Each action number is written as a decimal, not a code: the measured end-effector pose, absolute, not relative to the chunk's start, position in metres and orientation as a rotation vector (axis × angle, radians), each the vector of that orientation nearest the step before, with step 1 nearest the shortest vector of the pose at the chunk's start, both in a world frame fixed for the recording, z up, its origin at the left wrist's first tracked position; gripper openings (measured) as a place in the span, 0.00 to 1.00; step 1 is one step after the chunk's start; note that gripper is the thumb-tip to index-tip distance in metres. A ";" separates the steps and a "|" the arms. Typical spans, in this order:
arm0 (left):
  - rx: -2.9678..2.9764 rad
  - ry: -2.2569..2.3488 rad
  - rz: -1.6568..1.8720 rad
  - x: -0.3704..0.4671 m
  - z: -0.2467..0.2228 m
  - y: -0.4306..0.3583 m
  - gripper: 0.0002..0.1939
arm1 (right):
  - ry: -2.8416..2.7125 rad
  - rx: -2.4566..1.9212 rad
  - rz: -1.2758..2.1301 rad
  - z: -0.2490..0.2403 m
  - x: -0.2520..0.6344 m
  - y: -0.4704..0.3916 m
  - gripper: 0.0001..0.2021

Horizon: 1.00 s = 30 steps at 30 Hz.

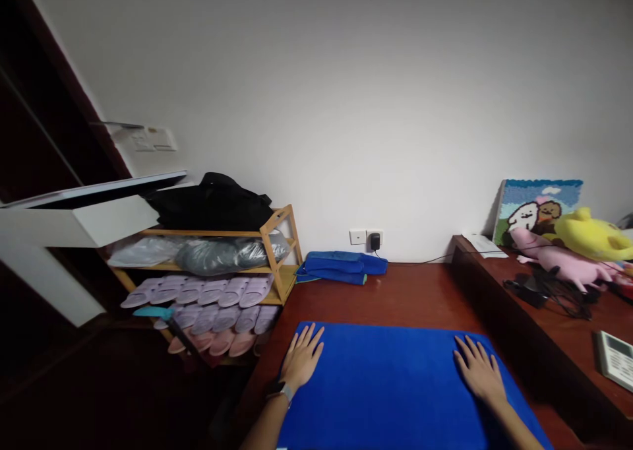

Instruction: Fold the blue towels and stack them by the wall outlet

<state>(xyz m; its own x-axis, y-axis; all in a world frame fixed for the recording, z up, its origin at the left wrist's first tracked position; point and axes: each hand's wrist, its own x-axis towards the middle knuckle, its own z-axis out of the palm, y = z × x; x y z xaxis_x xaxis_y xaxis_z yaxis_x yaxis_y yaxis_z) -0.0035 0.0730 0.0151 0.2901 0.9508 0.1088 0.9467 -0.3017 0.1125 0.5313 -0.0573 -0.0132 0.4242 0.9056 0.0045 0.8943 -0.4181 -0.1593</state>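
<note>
A blue cloth (386, 384) lies spread flat over the reddish-brown wooden table. My left hand (301, 357) rests palm down near its far left corner, fingers spread, with a watch (280, 389) on the wrist. Near the far right corner my right hand (479, 369) also lies flat on the cloth, its fingers apart. Neither hand grips anything. The cloth's near edge runs out of the bottom of the view.
Folded blue cloths (336, 266) lie by the wall below a socket with a black plug (374, 241). At left stands a wooden rack (279, 252) with slippers (232, 291) and a black bag (212, 206). A raised ledge at right holds plush toys (558, 265) and a calculator (617, 359).
</note>
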 end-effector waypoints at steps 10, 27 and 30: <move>2.431 1.940 0.257 0.002 0.018 0.111 0.27 | -1.572 -2.646 0.122 -0.009 0.535 -0.013 0.34; 2.474 1.833 0.353 -0.041 0.023 0.124 0.29 | -1.567 -2.650 0.085 -0.020 0.558 -0.001 0.41; 2.453 1.834 0.339 -0.048 0.023 0.125 0.29 | -1.573 -2.614 0.097 -0.022 0.567 -0.003 0.42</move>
<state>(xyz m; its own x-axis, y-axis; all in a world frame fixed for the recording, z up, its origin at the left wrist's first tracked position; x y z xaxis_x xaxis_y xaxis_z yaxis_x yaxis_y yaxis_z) -0.0478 0.1250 0.0233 0.2680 0.9533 0.1391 0.9402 -0.2903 0.1784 0.5673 -0.0029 -0.0217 0.4676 0.8839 -0.0084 0.8782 -0.4657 -0.1092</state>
